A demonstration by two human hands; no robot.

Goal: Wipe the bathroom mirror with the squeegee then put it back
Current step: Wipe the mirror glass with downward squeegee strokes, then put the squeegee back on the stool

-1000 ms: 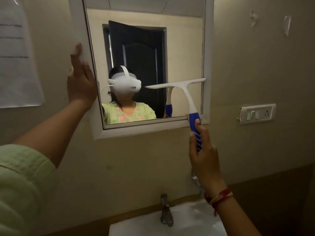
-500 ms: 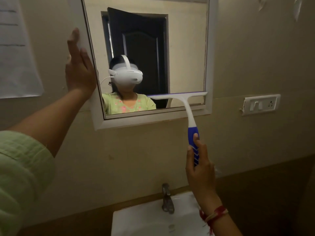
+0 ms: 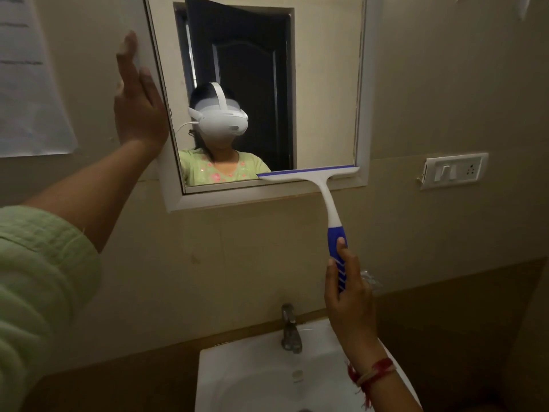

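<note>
With the right hand (image 3: 349, 295) clenched on the squeegee (image 3: 325, 200), its blade at the mirror (image 3: 323, 84) bottom edge on the right side, and the left hand (image 3: 138, 102) flat on the frame, wiping looks part done; return remains.

Home bathroom: wall mirror (image 3: 326, 84) above white sink (image 3: 237, 382) with tap (image 3: 289, 330) (switch plate (image 3: 454, 170) beside).

Left arm: loose light-green sleeve (image 3: 38, 281), crinkled fabric, bunched above the elbow, forearm bare. Right wrist: red and cream thread band (image 3: 375, 372), frayed ends hanging. Both hands bare, no rings visible.
</note>
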